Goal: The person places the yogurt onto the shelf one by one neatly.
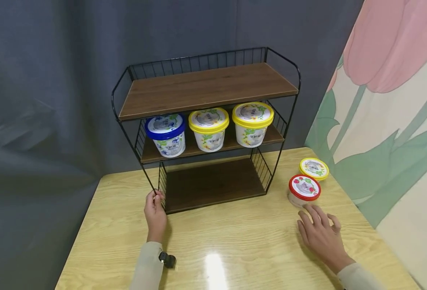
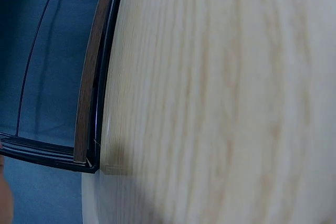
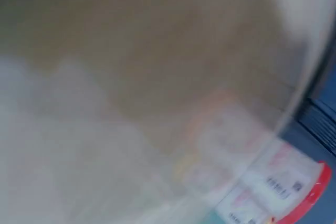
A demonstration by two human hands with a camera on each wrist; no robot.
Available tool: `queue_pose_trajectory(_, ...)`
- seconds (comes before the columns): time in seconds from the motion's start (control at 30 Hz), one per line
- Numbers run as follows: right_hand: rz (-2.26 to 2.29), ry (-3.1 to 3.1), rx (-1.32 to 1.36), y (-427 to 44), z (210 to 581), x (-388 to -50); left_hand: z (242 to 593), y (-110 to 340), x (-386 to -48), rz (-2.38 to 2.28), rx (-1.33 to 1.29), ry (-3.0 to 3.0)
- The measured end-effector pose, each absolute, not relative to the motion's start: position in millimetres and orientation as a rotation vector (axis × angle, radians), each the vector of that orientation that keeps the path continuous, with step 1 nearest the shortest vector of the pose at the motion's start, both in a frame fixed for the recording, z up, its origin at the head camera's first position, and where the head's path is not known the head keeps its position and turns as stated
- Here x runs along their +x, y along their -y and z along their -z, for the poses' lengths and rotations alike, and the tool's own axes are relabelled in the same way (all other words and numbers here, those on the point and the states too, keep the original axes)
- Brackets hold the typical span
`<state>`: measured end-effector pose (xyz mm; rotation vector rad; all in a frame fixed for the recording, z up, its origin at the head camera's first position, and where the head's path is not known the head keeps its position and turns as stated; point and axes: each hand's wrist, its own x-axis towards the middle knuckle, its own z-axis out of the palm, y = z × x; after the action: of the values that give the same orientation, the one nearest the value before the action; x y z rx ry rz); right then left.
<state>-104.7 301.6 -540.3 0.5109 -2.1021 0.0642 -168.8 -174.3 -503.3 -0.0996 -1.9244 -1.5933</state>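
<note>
My left hand (image 1: pixel 155 213) grips the lower left front post of a black wire rack (image 1: pixel 209 88) with brown wood shelves. On its middle shelf stand a blue-lidded tub (image 1: pixel 167 137) and two yellow-lidded tubs, one central (image 1: pixel 209 129) and one at the right (image 1: pixel 253 125). On the table at right, my right hand (image 1: pixel 322 233) is just in front of a red-lidded tub (image 1: pixel 305 187), fingers loosely bent and holding nothing; whether the fingertips touch it, I cannot tell. Another yellow-lidded tub (image 1: pixel 314 168) stands behind the red-lidded one. The right wrist view is mostly blurred.
The rack stands on a light wood table (image 1: pixel 235 237), against a dark grey curtain (image 1: pixel 53 100). A wall with painted tulips (image 1: pixel 391 112) borders the table's right side. A small black device (image 1: pixel 167 259) is at my left wrist.
</note>
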Motion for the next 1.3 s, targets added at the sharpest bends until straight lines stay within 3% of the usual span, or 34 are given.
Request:
queue_pose_trajectory(0.23,-0.163,2.193,0.392,-345.8,576.0,-91.8,506.6,172.3,-166.0,1.57,-0.038,1.948)
queue_pose_trajectory(0.37,-0.318,2.393,0.256,-359.3,575.9,-92.9,509.6,171.9,-166.1,1.542,-0.035,1.946)
queue_pose_trajectory(0.8,-0.526,2.438,0.087,-335.6,555.2,-147.5,507.0,173.3,-172.7,1.481,-0.124,1.918)
queue_pose_trajectory(1.3,-0.637,2.411,-0.052,-332.9,552.9,-158.5,508.1,171.4,-174.0,1.444,-0.115,1.902)
